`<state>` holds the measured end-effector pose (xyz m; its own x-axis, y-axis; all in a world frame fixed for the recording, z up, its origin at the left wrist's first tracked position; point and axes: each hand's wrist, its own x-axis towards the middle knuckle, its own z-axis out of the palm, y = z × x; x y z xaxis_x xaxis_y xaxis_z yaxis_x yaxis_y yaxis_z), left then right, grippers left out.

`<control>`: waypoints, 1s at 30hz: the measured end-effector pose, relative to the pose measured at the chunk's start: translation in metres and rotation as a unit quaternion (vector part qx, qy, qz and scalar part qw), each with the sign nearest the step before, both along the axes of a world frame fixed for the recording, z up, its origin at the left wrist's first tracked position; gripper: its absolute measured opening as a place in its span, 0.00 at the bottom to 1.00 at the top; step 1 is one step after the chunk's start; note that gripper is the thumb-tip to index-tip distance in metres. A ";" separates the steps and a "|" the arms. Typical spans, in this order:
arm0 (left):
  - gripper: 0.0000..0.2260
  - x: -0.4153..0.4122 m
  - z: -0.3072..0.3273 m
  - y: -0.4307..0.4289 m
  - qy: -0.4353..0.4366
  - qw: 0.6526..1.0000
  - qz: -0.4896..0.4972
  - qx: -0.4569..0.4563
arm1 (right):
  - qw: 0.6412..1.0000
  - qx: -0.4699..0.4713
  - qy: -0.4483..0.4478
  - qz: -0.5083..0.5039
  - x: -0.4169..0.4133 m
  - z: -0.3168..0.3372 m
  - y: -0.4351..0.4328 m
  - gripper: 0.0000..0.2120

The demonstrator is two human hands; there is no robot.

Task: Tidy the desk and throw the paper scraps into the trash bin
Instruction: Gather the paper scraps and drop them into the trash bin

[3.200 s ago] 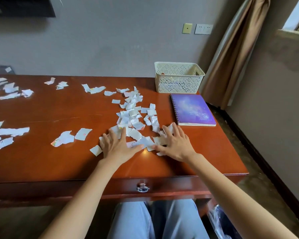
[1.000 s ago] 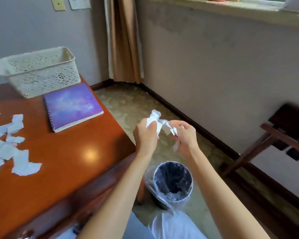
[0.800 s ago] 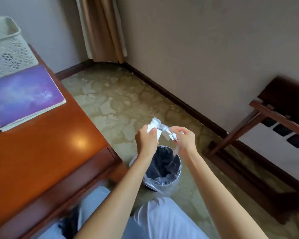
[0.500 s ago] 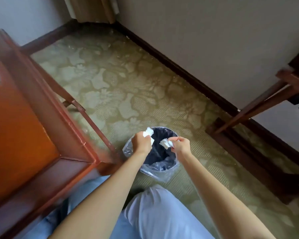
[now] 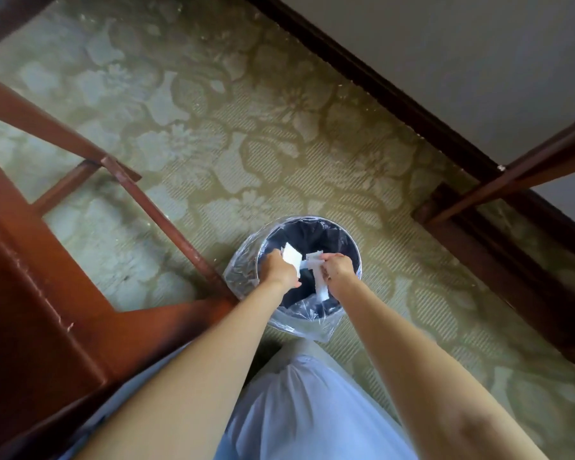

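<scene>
Shift: I'm seeing hands lowering over trash bin [image 5: 353,241].
Fingers: left hand [image 5: 281,270], right hand [image 5: 337,272] clutching paper scraps [image 5: 292,254].
Risk: light scraps drifting past rim.

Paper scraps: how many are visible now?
3. One scrap in the left hand, one scrap pinched by the right hand, one strip hanging under it, over the trash bin. More may be hidden inside the hands.

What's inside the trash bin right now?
The trash bin shows a clear liner and a dark interior. The left hand and right hand hold paper scraps over its mouth, covering much of the bottom; whether scraps lie there cannot be told.
</scene>
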<state>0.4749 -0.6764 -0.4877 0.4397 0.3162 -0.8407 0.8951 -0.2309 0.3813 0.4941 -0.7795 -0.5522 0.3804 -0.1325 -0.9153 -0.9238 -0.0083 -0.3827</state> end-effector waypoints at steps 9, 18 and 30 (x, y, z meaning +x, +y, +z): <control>0.28 -0.009 0.005 0.008 0.002 0.998 -0.055 0.003 | 0.987 0.093 0.045 -0.124 0.001 0.006 0.014 0.17; 0.11 -0.015 0.080 0.015 -0.100 0.986 -0.107 0.080 | 0.980 -0.114 -0.076 0.144 -0.003 0.080 0.017 0.08; 0.13 -0.096 0.325 0.057 -0.465 0.837 -0.058 0.284 | 0.798 -0.249 -0.515 0.191 -0.059 0.330 0.083 0.13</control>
<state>0.3792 -0.6190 -0.1629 0.8751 0.4592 0.1529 0.2326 -0.6760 0.6992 0.4347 -0.6960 -0.2218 0.9963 -0.0765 0.0392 -0.0148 -0.6021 -0.7983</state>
